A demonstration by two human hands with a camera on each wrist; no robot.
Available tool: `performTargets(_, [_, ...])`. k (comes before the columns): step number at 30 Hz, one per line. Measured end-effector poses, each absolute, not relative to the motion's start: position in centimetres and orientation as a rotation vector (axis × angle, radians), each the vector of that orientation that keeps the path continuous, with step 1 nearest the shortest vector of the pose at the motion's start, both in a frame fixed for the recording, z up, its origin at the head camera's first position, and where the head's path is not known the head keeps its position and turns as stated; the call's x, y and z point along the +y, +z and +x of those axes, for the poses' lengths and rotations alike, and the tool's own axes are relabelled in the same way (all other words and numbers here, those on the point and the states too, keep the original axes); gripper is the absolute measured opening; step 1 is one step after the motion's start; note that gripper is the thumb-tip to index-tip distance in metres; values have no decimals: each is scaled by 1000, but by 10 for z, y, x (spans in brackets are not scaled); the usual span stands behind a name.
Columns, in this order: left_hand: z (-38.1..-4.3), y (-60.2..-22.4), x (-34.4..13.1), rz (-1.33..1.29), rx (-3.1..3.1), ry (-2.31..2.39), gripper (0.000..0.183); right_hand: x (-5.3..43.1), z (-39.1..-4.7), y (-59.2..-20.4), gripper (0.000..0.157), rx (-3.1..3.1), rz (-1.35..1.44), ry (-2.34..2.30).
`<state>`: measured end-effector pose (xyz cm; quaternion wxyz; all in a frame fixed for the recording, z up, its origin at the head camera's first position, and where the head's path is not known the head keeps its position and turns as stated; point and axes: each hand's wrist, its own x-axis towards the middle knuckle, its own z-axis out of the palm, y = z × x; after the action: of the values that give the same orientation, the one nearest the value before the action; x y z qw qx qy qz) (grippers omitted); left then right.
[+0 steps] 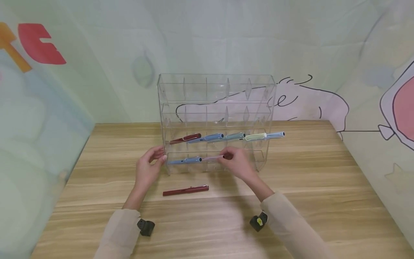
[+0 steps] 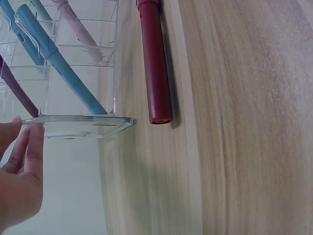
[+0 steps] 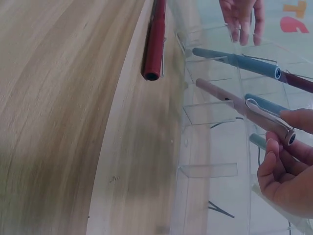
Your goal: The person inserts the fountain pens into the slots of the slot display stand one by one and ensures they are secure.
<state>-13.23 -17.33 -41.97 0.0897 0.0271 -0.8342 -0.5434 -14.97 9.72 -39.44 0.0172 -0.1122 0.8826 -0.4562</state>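
Note:
A clear acrylic pen rack point(image 1: 216, 108) stands upright on the table. At its left side panel, my left hand point(image 1: 149, 167) pinches the edge between thumb and fingers, as the left wrist view also shows. The capped end of a pale pink pen point(image 3: 244, 108) is held between the thumb and fingers of my right hand point(image 1: 237, 162); its other end lies in a bottom-row compartment. Just left of it in that row lies a blue pen point(image 1: 185, 160). A dark red pen point(image 2: 156, 63) rests on the wood in front of the rack.
The row above holds a dark red pen point(image 1: 185, 139), a blue pen point(image 1: 207, 137), a grey-green pen point(image 1: 234, 136), a pale yellow-green capped pen point(image 1: 255, 136) and a light blue pen point(image 1: 275, 135). A printed cloth point(image 1: 207, 36) hangs behind the wooden table point(image 1: 307, 187).

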Motion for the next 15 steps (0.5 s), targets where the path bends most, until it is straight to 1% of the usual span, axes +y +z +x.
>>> performTargets(12, [-132,-420,-173,82,-2480,-1620,30,92,-149,-397,10,2766,-425,-1445])
performTargets(15, [-132,-420,-173,80,-2480,-1620,30,94,-148,-398,15,2734,-460,-1441])
